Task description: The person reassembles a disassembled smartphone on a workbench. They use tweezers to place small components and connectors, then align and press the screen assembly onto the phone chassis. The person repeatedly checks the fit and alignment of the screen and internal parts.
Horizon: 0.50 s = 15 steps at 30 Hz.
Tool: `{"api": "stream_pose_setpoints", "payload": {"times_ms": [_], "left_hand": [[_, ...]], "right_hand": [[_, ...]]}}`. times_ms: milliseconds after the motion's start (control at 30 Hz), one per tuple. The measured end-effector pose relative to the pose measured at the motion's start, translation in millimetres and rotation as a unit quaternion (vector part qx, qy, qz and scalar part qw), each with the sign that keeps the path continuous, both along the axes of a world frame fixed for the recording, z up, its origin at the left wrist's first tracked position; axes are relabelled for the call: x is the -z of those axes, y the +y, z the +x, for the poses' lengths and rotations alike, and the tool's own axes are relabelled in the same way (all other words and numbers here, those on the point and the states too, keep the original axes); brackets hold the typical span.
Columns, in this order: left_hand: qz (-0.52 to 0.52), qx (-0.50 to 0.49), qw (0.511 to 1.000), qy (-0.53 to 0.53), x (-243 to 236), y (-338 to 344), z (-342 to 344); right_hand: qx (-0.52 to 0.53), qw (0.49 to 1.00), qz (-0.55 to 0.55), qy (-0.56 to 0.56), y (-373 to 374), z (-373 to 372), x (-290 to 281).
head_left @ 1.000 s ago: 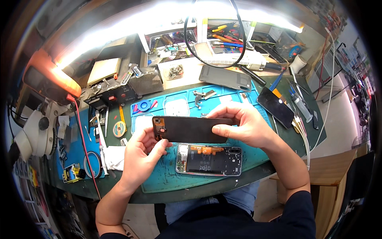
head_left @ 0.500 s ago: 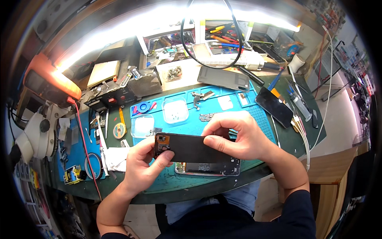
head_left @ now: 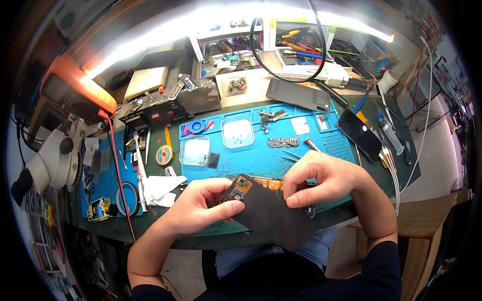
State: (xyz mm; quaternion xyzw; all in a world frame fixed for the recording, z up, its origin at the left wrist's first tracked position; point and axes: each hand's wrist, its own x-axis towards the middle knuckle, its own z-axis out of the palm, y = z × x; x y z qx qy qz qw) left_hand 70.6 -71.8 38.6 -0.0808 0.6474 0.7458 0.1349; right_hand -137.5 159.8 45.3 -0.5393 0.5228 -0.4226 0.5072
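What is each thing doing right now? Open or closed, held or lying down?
Left hand: gripping the dark panel's left edge.
Right hand: pinching the panel's top edge.
Dark panel: held, tilted.
Opened phone: lying on the mat, insides showing.
Black phone: lying flat, screen dark.
Two clear dishes: lying on the mat.

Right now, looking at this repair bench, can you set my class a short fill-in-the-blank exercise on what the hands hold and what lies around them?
1. Both hands, left hand and right hand, hold one dark flat ____.
2. The work mat under them is ____ in colour.
3. Two clear square ____ sit on the mat beyond the hands.
4. The microscope stands at the person's ____ side.

Missing words: panel; blue; dishes; left
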Motion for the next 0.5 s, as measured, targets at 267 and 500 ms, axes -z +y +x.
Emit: {"api": "stream_pose_setpoints", "payload": {"times_ms": [267,500], "left_hand": [[0.031,0.03,0.999,-0.013,0,-3,2],[0.025,0.007,1.0,0.001,1,-5,-2]], "right_hand": [[-0.028,0.999,0.014,-0.023,-2,0,-1],[0.132,0.988,-0.037,-0.072,12,-11,-6]]}}
